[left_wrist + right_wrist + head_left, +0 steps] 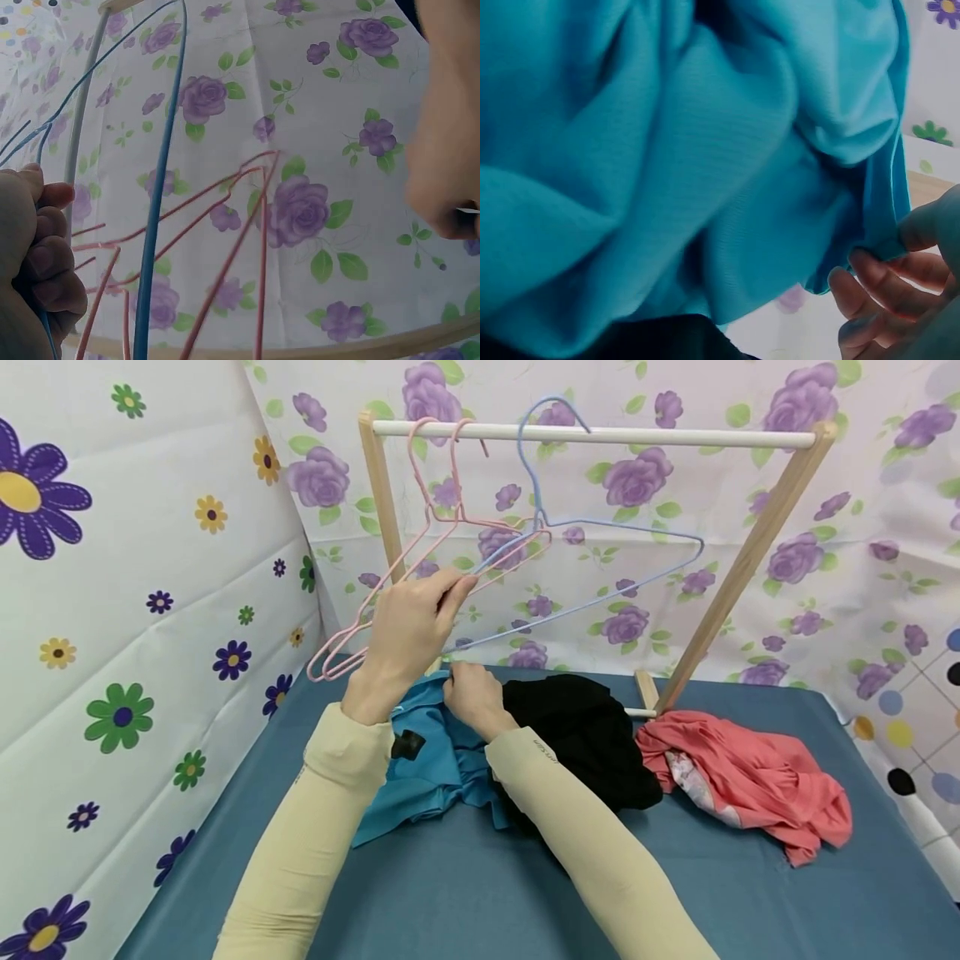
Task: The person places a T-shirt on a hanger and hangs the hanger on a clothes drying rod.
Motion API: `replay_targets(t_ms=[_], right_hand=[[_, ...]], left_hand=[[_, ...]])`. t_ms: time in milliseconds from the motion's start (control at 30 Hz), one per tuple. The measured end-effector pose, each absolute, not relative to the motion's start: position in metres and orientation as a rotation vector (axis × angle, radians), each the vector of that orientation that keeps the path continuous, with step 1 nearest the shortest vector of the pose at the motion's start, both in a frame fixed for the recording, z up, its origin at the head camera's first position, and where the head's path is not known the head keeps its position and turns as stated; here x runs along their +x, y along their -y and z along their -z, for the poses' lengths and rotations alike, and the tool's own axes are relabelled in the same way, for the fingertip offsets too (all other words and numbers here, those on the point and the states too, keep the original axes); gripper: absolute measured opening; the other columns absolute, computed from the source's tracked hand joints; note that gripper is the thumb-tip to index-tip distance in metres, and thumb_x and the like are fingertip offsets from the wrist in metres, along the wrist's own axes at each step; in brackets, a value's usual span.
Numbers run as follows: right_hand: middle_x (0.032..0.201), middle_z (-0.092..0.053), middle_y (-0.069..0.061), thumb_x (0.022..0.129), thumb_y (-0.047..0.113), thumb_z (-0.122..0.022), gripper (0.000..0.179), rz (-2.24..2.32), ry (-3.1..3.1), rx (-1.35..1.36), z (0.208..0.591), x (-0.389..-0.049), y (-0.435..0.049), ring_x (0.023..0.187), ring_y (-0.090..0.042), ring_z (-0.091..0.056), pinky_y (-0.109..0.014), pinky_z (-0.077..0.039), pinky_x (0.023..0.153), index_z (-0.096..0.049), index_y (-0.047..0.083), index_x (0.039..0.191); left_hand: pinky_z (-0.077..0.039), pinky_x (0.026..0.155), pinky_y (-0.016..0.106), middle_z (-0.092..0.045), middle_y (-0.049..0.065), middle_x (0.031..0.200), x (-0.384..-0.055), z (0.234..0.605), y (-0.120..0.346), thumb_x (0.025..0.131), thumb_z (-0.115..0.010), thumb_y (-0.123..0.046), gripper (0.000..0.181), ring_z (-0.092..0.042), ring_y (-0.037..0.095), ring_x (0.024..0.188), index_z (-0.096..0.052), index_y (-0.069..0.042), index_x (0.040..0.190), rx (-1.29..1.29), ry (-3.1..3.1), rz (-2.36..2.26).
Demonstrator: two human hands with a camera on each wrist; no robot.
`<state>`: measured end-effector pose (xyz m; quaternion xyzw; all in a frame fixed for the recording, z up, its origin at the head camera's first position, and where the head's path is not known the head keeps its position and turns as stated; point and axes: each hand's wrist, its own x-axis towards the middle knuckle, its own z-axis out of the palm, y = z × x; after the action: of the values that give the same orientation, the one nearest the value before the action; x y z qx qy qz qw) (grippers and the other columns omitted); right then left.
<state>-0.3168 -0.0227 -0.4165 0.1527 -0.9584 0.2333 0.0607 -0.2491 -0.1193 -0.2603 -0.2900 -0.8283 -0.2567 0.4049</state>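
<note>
My left hand (412,622) grips the blue wire hanger (622,527) by its left shoulder, with the hook up near the white rod. In the left wrist view the fingers curl round the blue wire at the left edge. Lower down, my right hand (476,695) pinches the edge of a turquoise garment (431,752). The right wrist view shows thumb and fingertips on the garment's hem (889,225), with the cloth hanging in folds. Two pink hangers (427,518) hang from the rod, close behind the left hand.
A rack with a white rod (675,437) and wooden legs (742,568) stands at the back. A black garment (585,739) lies crumpled beside the turquoise one, and a coral garment (757,777) lies farther right on the blue tabletop (450,893). Floral sheets (630,560) hang behind.
</note>
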Motion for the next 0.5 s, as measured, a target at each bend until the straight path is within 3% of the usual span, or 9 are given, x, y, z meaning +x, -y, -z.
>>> replay_targets(t_ms=[167,333,500], right_hand=[[0.063,-0.036,-0.005,0.100,0.018,-0.045,0.024,-0.968,2.837,0.452,0.409,-0.314,0.019,0.050,-0.017,-0.032,-0.032,-0.029,0.046,-0.048,0.012,0.076],[0.063,-0.041,-0.006,0.101,0.019,-0.045,0.020,-1.236,2.708,0.398,0.399,-0.307,0.010,0.050,-0.019,-0.035,-0.032,-0.031,0.049,-0.051,0.011,0.084],[0.063,-0.045,-0.005,0.101,0.021,-0.047,0.022,-1.394,2.605,0.332,0.392,-0.301,0.000,0.053,-0.020,-0.042,-0.032,-0.035,0.054,-0.053,0.011,0.083]], left_hand=[[-0.023,0.042,0.033,-0.038,0.000,0.052,-0.241,0.275,0.133,0.100,-0.059,-0.019,0.023,-0.029,0.011,0.042,-0.067,-0.005,0.085,-0.707,2.040,0.693],[-0.024,0.041,0.031,-0.041,0.001,0.053,-0.234,0.286,0.141,0.099,-0.061,-0.017,0.020,-0.030,0.011,0.041,-0.069,-0.003,0.088,-0.696,2.019,0.696],[-0.027,0.043,0.031,-0.047,0.003,0.055,-0.226,0.297,0.150,0.096,-0.064,-0.015,0.017,-0.037,0.014,0.043,-0.070,-0.002,0.086,-0.661,1.990,0.690]])
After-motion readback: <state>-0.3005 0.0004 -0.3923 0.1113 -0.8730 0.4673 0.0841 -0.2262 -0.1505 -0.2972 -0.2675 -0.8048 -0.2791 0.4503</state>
